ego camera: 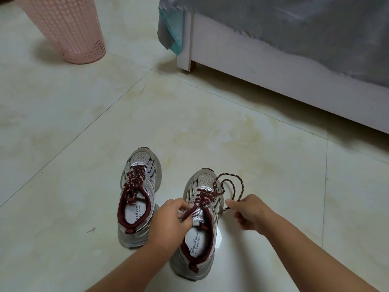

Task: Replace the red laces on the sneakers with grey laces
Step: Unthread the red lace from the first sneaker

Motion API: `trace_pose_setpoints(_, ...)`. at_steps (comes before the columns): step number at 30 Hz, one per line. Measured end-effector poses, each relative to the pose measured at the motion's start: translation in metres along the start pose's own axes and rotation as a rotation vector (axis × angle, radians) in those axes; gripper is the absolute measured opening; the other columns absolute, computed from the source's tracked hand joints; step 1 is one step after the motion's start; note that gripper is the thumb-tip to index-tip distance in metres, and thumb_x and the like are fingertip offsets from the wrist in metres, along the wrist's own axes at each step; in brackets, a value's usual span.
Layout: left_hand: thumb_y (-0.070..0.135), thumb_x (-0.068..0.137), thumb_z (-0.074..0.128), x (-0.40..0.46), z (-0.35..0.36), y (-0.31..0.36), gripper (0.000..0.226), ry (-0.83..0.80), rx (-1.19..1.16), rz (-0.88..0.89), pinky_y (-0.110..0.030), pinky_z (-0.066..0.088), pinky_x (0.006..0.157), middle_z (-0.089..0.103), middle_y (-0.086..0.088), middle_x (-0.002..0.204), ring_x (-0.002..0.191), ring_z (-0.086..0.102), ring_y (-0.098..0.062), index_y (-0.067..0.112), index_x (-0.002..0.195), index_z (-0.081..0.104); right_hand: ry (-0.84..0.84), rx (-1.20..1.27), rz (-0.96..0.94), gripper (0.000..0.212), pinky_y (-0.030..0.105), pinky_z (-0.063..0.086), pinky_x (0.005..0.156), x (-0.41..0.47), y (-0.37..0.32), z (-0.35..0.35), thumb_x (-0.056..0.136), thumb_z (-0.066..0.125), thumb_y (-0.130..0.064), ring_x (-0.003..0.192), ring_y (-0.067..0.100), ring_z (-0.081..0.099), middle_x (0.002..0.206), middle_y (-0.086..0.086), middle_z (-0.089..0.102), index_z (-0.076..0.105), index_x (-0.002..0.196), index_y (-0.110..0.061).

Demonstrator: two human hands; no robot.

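Head view, looking down at two sneakers side by side on the tiled floor (189, 123), and the work is on the right sneaker (199, 220). The left hand (168, 220) curls over the near end of the lacing, fingers gripping the tongue and collar to pin the shoe in place. The right hand (247, 211), just beside the shoe's outer edge, pinches the loose red lace (233, 185) between thumb and fingertips, the other fingers curled under; beyond that hand the lace arcs away in a loop over the toe side and comes back to the eyelets. So the knot looks undone, but the lace is not yet out of the crossings. Out past the left hand, the left sneaker (137, 194) sits fully laced in red, untouched. No grey laces show anywhere, so the task looks to be at an early stage. The risks from here: a sharp tug on that loop could cinch it into a knot at the top eyelet rather than freeing it; pulling sideways while the left hand's hold is light could tip or drag the shoe; and hauling one end only could jam the tip at an eyelet. Far beyond both hands stand a pink basket (69, 32) and a bed (273, 60), well apart from the work.
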State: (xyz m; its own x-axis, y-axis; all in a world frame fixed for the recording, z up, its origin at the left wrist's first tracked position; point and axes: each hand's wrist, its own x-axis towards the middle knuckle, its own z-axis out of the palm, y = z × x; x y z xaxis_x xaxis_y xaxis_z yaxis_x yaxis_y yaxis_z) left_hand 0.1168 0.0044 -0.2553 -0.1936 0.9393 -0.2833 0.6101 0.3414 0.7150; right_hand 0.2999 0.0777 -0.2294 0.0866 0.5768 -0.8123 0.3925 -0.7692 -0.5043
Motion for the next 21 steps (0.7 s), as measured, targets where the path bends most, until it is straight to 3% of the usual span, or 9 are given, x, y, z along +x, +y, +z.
trace_pose_setpoints(2,0.022,0.077,0.068,0.000,0.000,0.000,0.010,-0.003,-0.003,-0.002,-0.005,0.039,0.059,0.059,0.012,0.088,0.069,0.055,0.004,0.026,0.085,0.063,0.138,-0.273,-0.056,0.034,0.030,0.038,0.059,0.000,-0.001,0.001,0.082,0.069,-0.027,0.060,0.025,0.049,0.069,0.010,0.045,0.045,0.077,-0.003)
trace_pose_setpoints(3,0.021,0.077,0.069,-0.001,0.000,0.000,0.011,-0.007,-0.008,-0.004,-0.005,0.039,0.059,0.059,0.012,0.088,0.069,0.055,0.004,0.026,0.085,0.063,0.265,-0.402,-0.121,0.038,0.031,0.038,0.068,0.000,-0.001,0.004,0.082,0.068,-0.032,0.079,0.029,0.056,0.084,0.012,0.051,0.047,0.094,-0.003)
trace_pose_setpoints(5,0.020,0.076,0.069,-0.001,0.000,0.000,0.011,-0.011,-0.027,-0.006,-0.004,0.040,0.061,0.059,0.011,0.089,0.069,0.056,0.003,0.026,0.085,0.063,0.423,-0.512,-0.380,0.042,0.029,0.036,0.077,-0.003,-0.005,0.013,0.085,0.064,-0.032,0.104,0.029,0.054,0.109,0.010,0.053,0.046,0.117,-0.011)
trace_pose_setpoints(8,0.021,0.075,0.069,0.000,0.000,0.000,0.013,-0.008,-0.023,0.003,-0.005,0.039,0.061,0.058,0.011,0.087,0.069,0.055,0.003,0.028,0.082,0.061,0.249,-0.594,-0.759,0.021,0.025,0.037,0.083,-0.008,-0.010,0.037,0.086,0.061,-0.024,0.103,0.021,0.051,0.103,0.003,0.053,0.064,0.107,-0.020)
trace_pose_setpoints(10,0.021,0.075,0.069,0.000,0.000,0.000,0.013,-0.006,-0.010,0.009,-0.006,0.038,0.060,0.058,0.011,0.088,0.069,0.054,0.003,0.028,0.084,0.062,0.146,-0.696,-0.847,0.018,0.022,0.033,0.081,-0.007,-0.009,0.051,0.087,0.059,-0.023,0.103,0.017,0.045,0.099,0.002,0.053,0.070,0.101,-0.020)
trace_pose_setpoints(14,0.020,0.074,0.070,0.000,0.000,0.000,0.016,-0.006,-0.006,0.011,-0.010,0.039,0.063,0.057,0.010,0.088,0.067,0.054,0.003,0.025,0.088,0.065,0.104,-0.852,-0.837,0.018,0.024,0.033,0.075,0.000,-0.012,0.060,0.088,0.056,-0.016,0.104,0.019,0.047,0.098,0.003,0.057,0.070,0.099,-0.018)
trace_pose_setpoints(17,0.020,0.074,0.069,0.000,0.000,-0.001,0.016,-0.002,0.005,0.013,-0.005,0.036,0.060,0.055,0.012,0.086,0.065,0.051,0.006,0.025,0.089,0.065,0.098,-0.875,-0.809,0.019,0.027,0.038,0.075,0.000,-0.014,0.061,0.086,0.053,-0.008,0.101,0.020,0.049,0.098,0.003,0.057,0.068,0.095,-0.016)
trace_pose_setpoints(19,0.020,0.075,0.069,0.000,0.000,-0.001,0.017,-0.004,0.006,0.015,-0.006,0.036,0.061,0.055,0.012,0.087,0.066,0.052,0.006,0.025,0.090,0.065,0.104,-0.864,-0.787,0.021,0.029,0.039,0.074,0.000,-0.014,0.061,0.084,0.049,-0.002,0.098,0.021,0.050,0.097,0.003,0.056,0.064,0.085,-0.016)
trace_pose_setpoints(21,0.019,0.075,0.068,-0.001,0.001,-0.001,0.018,-0.013,0.000,0.013,-0.013,0.041,0.066,0.058,0.011,0.090,0.070,0.055,0.002,0.025,0.092,0.065,0.108,-0.864,-0.760,0.029,0.026,0.034,0.071,-0.001,-0.014,0.063,0.082,0.044,0.003,0.098,0.020,0.048,0.097,0.004,0.055,0.048,0.068,-0.022)
